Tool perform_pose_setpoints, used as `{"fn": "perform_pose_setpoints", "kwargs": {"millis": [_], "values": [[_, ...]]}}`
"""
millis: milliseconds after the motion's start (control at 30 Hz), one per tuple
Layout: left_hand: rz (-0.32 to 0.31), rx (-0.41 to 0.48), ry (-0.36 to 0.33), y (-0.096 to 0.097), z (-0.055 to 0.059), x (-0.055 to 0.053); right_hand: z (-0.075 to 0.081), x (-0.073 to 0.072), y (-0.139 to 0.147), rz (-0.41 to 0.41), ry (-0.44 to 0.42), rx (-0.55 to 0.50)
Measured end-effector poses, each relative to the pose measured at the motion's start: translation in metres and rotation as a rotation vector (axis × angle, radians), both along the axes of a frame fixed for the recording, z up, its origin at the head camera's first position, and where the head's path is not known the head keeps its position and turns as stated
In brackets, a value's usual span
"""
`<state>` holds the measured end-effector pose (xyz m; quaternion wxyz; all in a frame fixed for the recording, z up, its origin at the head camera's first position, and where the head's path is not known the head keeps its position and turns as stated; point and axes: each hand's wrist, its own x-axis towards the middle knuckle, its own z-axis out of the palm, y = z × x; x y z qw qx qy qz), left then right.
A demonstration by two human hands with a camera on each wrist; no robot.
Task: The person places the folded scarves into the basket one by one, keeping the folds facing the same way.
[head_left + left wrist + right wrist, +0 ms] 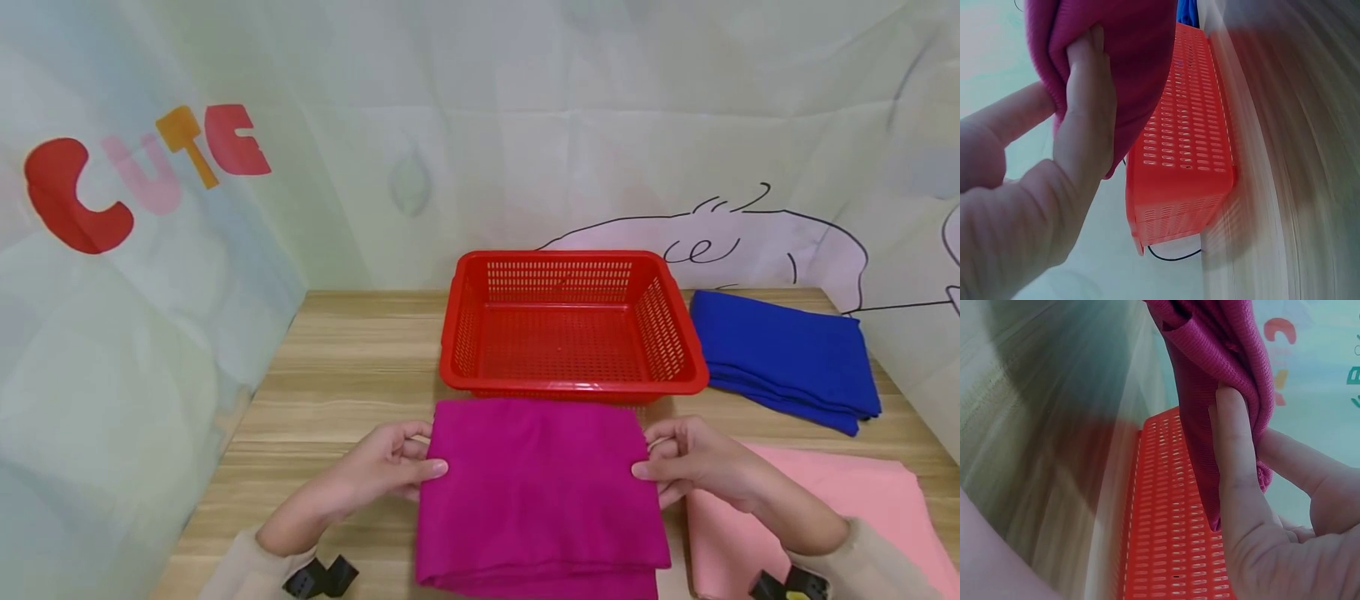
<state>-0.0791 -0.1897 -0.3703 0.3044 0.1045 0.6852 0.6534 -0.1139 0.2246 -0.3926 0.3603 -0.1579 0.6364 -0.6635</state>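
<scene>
A folded magenta cloth (540, 492) hangs between both hands in front of the red basket. My left hand (397, 462) pinches its left edge, thumb on the near face and fingers behind. At the opposite edge my right hand (686, 467) pinches it the same way. Both wrist views show the magenta cloth (1129, 69) raised above the table, its folded layers (1235, 369) caught between thumb and fingers. Just beyond it stands the red plastic basket (573, 386), with nothing inside.
A folded blue cloth (780, 354) lies right of the basket. Nearer, a pink cloth (847, 492) lies partly under my right forearm. Everything is on a wooden table (352, 358), with a printed curtain (375, 167) behind and at the sides.
</scene>
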Motion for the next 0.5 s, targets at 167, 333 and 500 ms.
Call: {"fn": "perform_pose_setpoints", "kwargs": {"millis": [167,333,500], "values": [[0.010,0.002,-0.002,0.001,0.002,-0.002,0.005,-0.004,0.001,0.007,0.007,0.008],[0.027,-0.004,0.005,0.002,0.006,-0.004,0.010,-0.007,0.002,0.015,0.019,0.016],[0.038,0.003,0.008,0.003,0.009,-0.007,0.013,-0.011,0.002,0.033,0.024,0.002]]}}
